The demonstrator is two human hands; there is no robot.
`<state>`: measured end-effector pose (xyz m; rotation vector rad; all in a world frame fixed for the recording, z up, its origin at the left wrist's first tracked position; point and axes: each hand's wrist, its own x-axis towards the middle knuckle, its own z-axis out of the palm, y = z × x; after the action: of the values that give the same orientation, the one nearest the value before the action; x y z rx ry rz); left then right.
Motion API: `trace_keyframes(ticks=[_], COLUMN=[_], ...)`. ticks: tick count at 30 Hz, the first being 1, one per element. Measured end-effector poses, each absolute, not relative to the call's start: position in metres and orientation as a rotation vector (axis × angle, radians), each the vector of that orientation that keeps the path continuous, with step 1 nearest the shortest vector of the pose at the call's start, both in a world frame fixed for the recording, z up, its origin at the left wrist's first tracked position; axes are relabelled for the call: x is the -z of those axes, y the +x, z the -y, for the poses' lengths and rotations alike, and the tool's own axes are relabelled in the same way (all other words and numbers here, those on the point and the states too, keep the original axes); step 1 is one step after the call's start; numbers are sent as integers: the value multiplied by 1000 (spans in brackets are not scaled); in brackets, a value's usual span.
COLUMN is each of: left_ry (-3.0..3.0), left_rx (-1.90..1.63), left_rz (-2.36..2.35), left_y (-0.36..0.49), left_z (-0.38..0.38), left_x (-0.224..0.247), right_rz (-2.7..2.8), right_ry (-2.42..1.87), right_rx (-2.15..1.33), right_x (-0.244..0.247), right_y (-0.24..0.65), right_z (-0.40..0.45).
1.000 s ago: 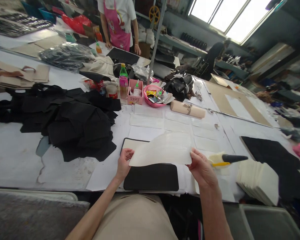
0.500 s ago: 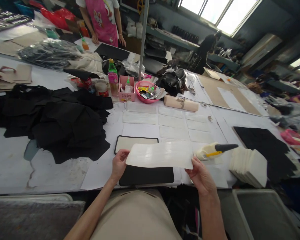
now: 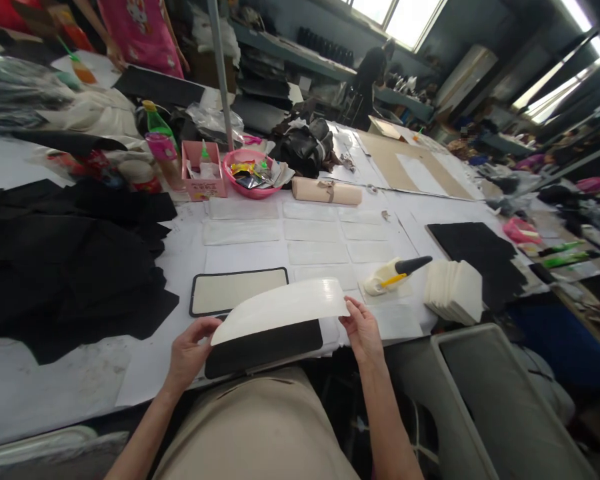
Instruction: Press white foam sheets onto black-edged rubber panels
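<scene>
Arched up from nearly flat half a second earlier, the white sheet (image 3: 290,303) spanned both hands above the black panel (image 3: 270,347) on the worktop (image 3: 90,383); left hand (image 3: 190,348) and right hand (image 3: 364,330) each pinched one end between thumb and fingers

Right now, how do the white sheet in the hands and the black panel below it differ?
Look: the white sheet is pale and glossy; the black panel is dark and looks matt.
Pose: the white sheet bows upward between left hand and right hand; the black panel lies flat on the table.
Shared: both are longer than wide.
</scene>
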<state>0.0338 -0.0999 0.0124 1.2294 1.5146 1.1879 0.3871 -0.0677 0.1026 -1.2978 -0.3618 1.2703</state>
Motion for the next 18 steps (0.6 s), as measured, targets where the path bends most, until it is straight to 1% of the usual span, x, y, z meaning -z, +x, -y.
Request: trace_keyframes(ticks=[6,10,14,18], left_ry=[1240,1039,906,767], left_rx=[-1135,-1143,-1102,-1043], left_rz=[-1526,-1474,-1459,-1442], left_y=[32,31,28,27], left_z=[105,106,113,123], left_x=[-32,-44,-45,-35], right_rz=[450,571,720,862], right_ry=[-1284,-1375,-1557,-1677], right_rx=[-1323,-1177,-979,-966], right_x=[-94,-87,-74,-60], right_y=[385,383,389,395], right_z=[69,68,68,71])
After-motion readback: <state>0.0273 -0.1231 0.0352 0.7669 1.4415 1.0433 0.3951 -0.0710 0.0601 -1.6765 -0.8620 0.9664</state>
